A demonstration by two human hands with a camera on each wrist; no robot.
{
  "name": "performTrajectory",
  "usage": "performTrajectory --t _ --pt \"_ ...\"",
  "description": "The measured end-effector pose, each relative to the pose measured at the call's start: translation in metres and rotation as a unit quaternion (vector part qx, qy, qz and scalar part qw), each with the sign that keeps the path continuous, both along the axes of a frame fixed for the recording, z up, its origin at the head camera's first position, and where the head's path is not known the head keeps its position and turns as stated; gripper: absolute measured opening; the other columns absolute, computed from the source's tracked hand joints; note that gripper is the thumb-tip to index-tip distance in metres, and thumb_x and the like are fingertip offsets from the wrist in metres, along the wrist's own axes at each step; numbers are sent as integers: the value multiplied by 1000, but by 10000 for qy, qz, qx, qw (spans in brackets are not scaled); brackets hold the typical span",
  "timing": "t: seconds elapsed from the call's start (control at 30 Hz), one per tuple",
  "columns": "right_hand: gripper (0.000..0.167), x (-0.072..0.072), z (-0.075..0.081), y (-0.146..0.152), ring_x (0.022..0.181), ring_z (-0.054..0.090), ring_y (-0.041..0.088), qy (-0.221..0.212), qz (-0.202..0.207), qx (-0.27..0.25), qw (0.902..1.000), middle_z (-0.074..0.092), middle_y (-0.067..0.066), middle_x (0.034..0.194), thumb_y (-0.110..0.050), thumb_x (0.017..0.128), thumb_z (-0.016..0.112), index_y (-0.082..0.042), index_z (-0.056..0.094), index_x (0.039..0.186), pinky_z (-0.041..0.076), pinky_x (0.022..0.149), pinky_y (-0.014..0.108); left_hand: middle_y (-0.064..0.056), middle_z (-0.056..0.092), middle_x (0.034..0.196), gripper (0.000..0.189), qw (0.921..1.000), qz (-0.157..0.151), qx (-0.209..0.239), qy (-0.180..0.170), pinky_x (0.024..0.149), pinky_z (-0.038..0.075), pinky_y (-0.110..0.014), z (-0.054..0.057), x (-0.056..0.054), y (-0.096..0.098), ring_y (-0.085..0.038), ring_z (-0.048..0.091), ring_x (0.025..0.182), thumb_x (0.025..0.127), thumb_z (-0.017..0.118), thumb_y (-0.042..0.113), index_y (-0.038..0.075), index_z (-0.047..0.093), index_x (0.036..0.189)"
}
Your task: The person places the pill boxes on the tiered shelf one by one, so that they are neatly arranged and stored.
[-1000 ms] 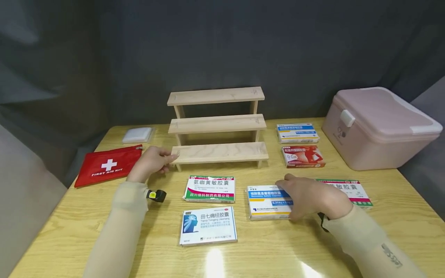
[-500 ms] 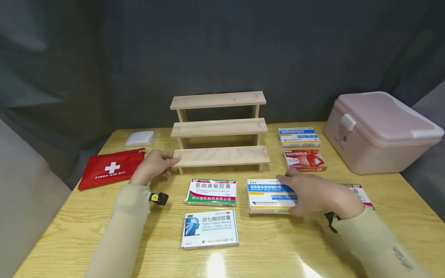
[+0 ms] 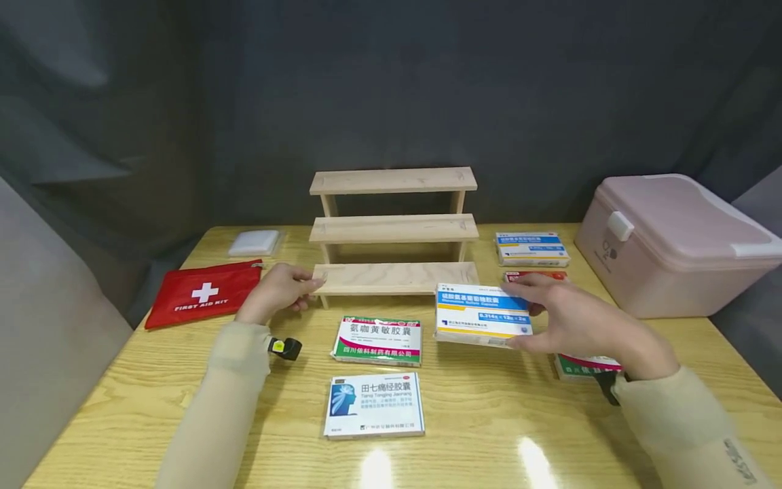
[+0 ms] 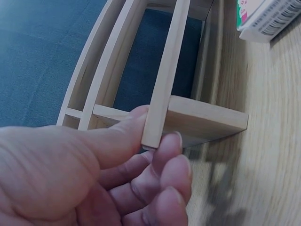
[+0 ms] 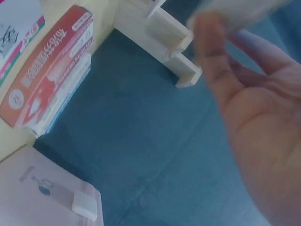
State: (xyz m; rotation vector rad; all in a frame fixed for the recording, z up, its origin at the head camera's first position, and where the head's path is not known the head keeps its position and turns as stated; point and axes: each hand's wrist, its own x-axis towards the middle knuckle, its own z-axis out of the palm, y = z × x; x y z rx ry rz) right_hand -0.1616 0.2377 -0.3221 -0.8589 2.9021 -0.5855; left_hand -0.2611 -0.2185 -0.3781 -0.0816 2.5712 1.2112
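In the head view, my right hand (image 3: 589,322) grips the right end of a white medicine box (image 3: 467,316) with blue and yellow bands. The box is raised off the table, slightly tilted, its left end overlapping the front of the wooden three-tier shelf (image 3: 394,277). Only a blurred part of this medicine box (image 5: 244,12) shows in the right wrist view, above the thumb. My left hand (image 3: 282,292) pinches the left end of the lowest tier. Seen from the left wrist, thumb and fingers of the left hand (image 4: 127,174) close around that board end (image 4: 157,117).
Two more boxes, one green-and-magenta (image 3: 379,339) and one white-blue (image 3: 374,405), lie in front of the shelf. Further right are a blue-white box (image 3: 531,249), a partly hidden red box (image 5: 49,70) and a pink lidded bin (image 3: 660,251). A red first aid pouch (image 3: 204,293) lies left.
My right hand has lifted the blue-and-white medicine box off the table and moved it forward toward the shelf. My left hand keeps its pinch on the lowest tier. The head view has shifted slightly.
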Motion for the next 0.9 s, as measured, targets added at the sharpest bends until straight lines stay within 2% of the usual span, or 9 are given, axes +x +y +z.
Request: performTrajectory --t 0.17,0.27,0.37,0.5,0.7,0.8,0.9 --pt "77 -6 4 -8 98 66 20 484 240 -467 9974 47 21 141 -33 78 85 2 53 139 56 81 37 -16 67 91 39 9998 -98 -20 146 65 53 -32 -4 -2 -2 -22 63 68 94 70 32 2 66 118" --pt "76 -15 18 -16 99 64 20 805 290 -363 9957 49 20 139 -35 79 84 1 54 139 56 78 35 -15 67 89 38 9998 -110 -13 171 63 53 -30 -5 -1 -2 -21 62 67 94 69 32 2 67 117" --pt "77 -30 39 -29 98 64 21 762 216 -273 9965 49 15 138 -39 81 82 -2 53 141 54 76 35 -15 68 88 37 9998 -77 -23 168 64 53 -31 -4 -1 -1 -22 62 68 94 69 32 3 67 116" --pt "78 -59 67 -46 97 62 20 607 155 -276 9977 51 9 136 -39 80 82 -7 51 144 53 79 38 -15 68 87 35 9998 -71 -21 162 67 54 -35 -4 0 3 -23 62 68 94 69 33 4 68 113" --pt "82 -117 100 -76 100 57 23 462 256 -175 9985 51 7 132 -49 82 77 -10 47 147 47 86 40 -15 69 87 36 9997 -94 119 183 64 54 -33 -5 2 10 -20 62 64 94 70 32 2 67 115" --pt "87 -144 110 -94 101 54 25 302 153 -97 9994 50 9 131 -55 81 75 -10 44 149 45 86 39 -14 69 87 40 9996 -91 186 210 63 54 -32 -6 4 13 -19 62 64 94 69 30 0 65 120" --pt "90 -167 113 -111 103 51 25 71 49 -70 9999 52 9 130 -56 80 75 -9 43 149 44 86 39 -15 69 87 40 9996 -79 226 181 63 55 -33 -7 8 15 -20 62 65 94 70 30 0 66 119"
